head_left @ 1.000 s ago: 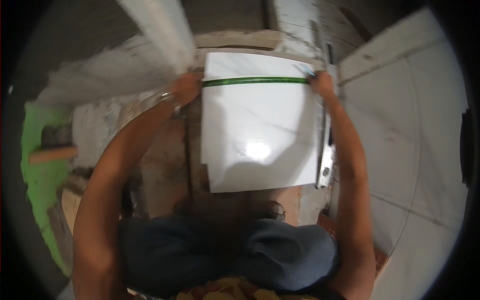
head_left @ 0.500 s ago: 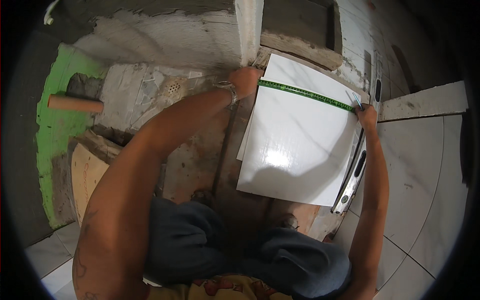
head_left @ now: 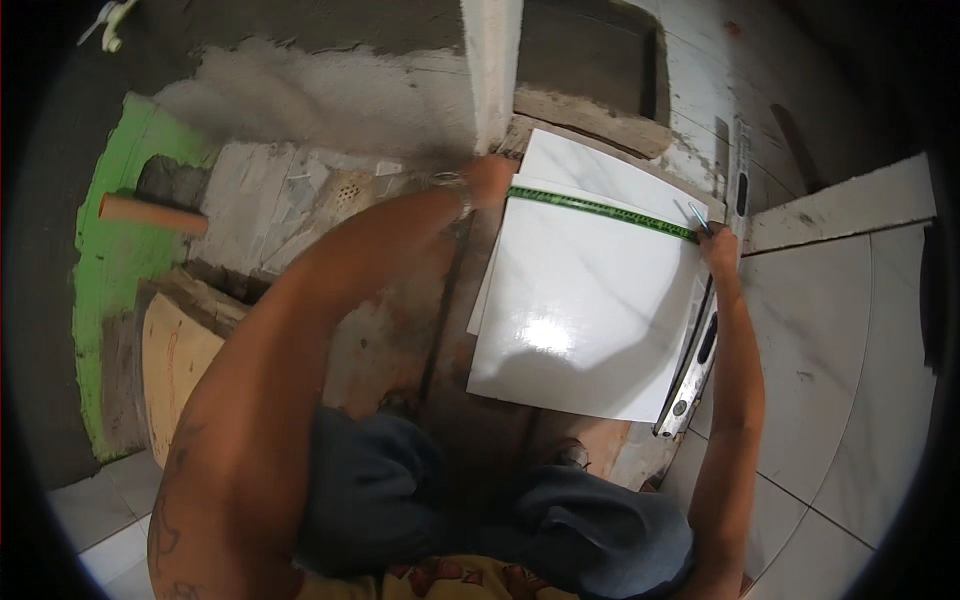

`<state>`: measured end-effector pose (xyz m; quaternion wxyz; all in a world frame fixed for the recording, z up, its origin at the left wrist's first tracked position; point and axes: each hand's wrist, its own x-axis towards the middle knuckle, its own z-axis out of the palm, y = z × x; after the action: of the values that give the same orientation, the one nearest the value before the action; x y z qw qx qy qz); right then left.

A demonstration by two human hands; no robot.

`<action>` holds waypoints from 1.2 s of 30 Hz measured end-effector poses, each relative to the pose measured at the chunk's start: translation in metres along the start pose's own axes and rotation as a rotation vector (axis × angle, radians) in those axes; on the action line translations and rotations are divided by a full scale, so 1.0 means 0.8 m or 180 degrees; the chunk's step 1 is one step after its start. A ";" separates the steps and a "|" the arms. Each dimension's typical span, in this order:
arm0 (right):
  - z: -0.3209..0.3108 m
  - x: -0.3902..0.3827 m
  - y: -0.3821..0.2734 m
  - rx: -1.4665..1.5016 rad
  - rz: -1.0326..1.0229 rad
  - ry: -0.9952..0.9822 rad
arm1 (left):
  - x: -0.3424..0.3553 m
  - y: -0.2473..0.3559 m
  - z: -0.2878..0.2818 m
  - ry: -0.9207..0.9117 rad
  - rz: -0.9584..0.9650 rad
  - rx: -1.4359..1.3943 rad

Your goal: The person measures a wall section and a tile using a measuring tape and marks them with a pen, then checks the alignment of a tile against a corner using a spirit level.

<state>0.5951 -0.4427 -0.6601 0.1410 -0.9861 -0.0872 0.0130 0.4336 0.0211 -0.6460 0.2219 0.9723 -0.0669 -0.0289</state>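
Two white glossy tiles lie stacked in front of me, the upper tile (head_left: 580, 290) set back so that the lower tile (head_left: 590, 165) shows along its far and left edges. A green measuring tape (head_left: 605, 207) with dark markings stretches across the upper tile near its far edge. My left hand (head_left: 490, 180) is closed at the tape's left end, its fingertips partly hidden. Closed on the tape's right end is my right hand (head_left: 719, 248), from which a thin light-blue pen-like stick (head_left: 698, 214) also pokes out over the tile.
A silver spirit level (head_left: 690, 385) lies along the tiles' right side, partly under my right arm. An orange pipe (head_left: 153, 213) juts out at the left, by a green wall patch (head_left: 110, 260). A white post (head_left: 490, 80) rises beyond my left hand. Large tiles (head_left: 800, 350) cover the right side.
The whole view has shifted slightly, so the tiles and hands sit a little lower and further left. Both hands keep their places at the tape's ends.
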 end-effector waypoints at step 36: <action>0.063 -0.293 0.064 0.1163 0.0561 0.0487 | -0.178 0.093 0.062 -0.0857 -0.1386 -0.1184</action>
<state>0.3702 -0.5186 -0.7228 0.3218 -0.9461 0.0141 -0.0341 0.2795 -0.0466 -0.6545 0.3737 0.8940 0.1204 -0.2159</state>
